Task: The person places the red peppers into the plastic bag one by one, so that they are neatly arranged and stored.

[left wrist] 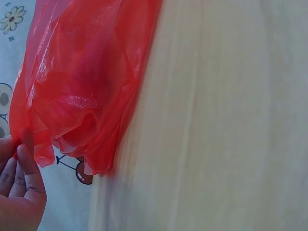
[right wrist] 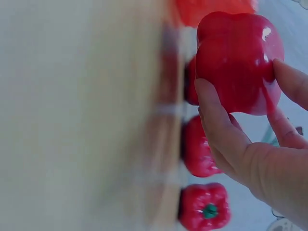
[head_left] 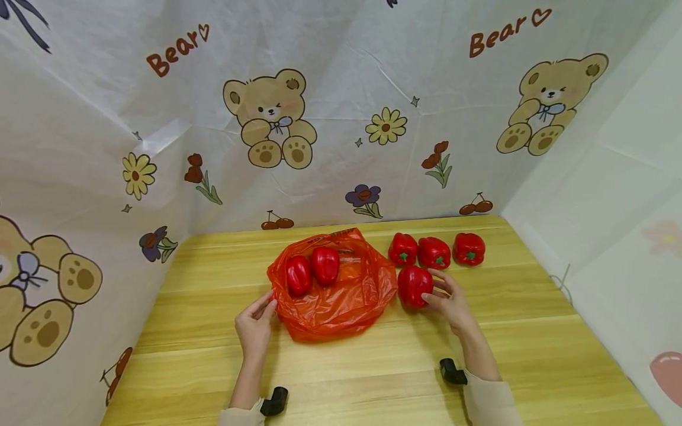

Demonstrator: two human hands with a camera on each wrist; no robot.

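A red plastic bag (head_left: 341, 307) lies spread on the table with its mouth wide, and two red bell peppers (head_left: 326, 265) rest inside it. On the bag's left edge, my left hand (head_left: 256, 325) pinches the plastic between thumb and fingers; the left wrist view shows this hand (left wrist: 21, 187) at the bag's rim. My right hand (head_left: 447, 300) grips another red bell pepper (head_left: 413, 286) just right of the bag. In the right wrist view that pepper (right wrist: 238, 62) is held between the thumb and fingers, above the table.
Behind the right hand stand three more red bell peppers, one near the bag (head_left: 403, 249), one in the middle (head_left: 434, 253) and one farther right (head_left: 469, 249). A bear-printed cloth (head_left: 341, 148) hangs behind the wooden table (head_left: 533, 331).
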